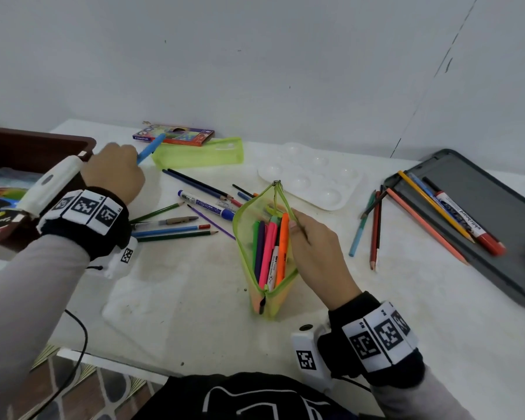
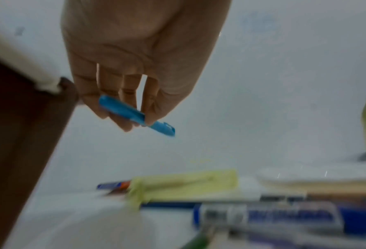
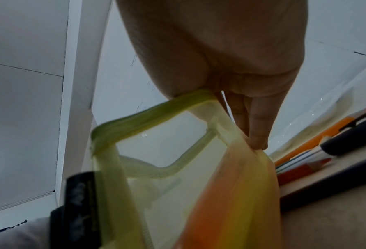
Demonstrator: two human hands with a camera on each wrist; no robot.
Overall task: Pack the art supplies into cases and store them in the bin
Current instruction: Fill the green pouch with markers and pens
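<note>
Standing unzipped mid-desk (image 1: 376, 298), the lime-green mesh pencil case (image 1: 264, 237) of bright markers is pinched by the right hand (image 1: 319, 256). The left hand (image 1: 114, 174) grips a blue highlighter (image 1: 150, 151) beside the brown bin (image 1: 37, 147); loose coloured pencils (image 1: 176, 233) lie between. The left wrist view shows fingertips (image 2: 126, 125) curled round the highlighter.

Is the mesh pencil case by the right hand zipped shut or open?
Open: the right hand holds the pencil case mouth apart, markers showing inside.

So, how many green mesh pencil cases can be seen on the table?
2. One open case stands near the middle, held by the right hand; the other case lies flat at the back by the pencil box.
</note>
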